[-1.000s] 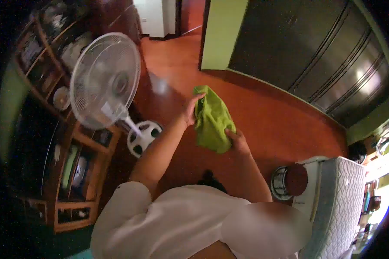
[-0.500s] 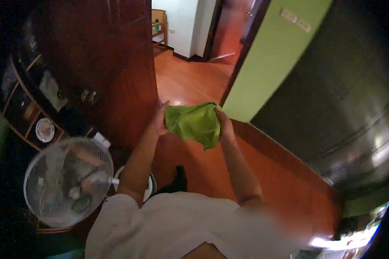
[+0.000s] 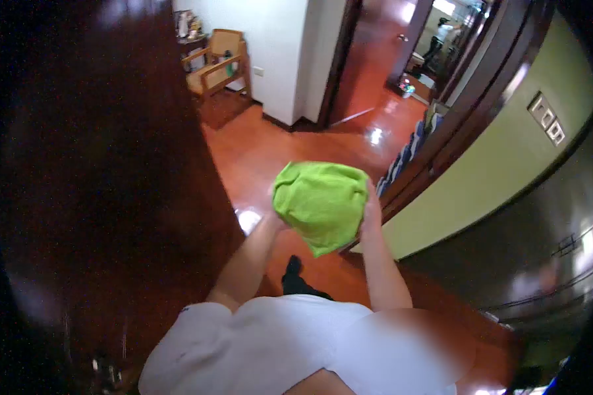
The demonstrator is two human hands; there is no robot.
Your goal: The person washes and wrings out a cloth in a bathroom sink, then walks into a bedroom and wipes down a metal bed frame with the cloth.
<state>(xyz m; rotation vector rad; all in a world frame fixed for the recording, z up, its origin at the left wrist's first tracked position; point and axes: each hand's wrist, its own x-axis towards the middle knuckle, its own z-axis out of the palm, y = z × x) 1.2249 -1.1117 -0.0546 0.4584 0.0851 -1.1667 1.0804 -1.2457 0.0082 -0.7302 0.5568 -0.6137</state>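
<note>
A bright lime-green cloth (image 3: 319,203) is stretched between my hands in front of me, with one corner hanging down. At its left edge, my left hand (image 3: 277,214) grips the fabric, mostly covered by it. On the opposite edge my right hand (image 3: 371,212) is closed on the cloth, its fingers partly out of sight. Both forearms reach forward, and the cloth is held above the reddish wooden floor (image 3: 240,155).
A dark brown door (image 3: 112,164) fills the left side. Ahead, a wooden armchair (image 3: 219,64) stands by a white wall (image 3: 280,59). To the right are a green wall (image 3: 468,191) with switches (image 3: 547,118) and a doorway; a person (image 3: 441,36) is visible in the distance.
I have moved forward toward the doorway, and the fan and shelf at left have left view. The cloth stays in both hands. More of the armchair and far room shows.
</note>
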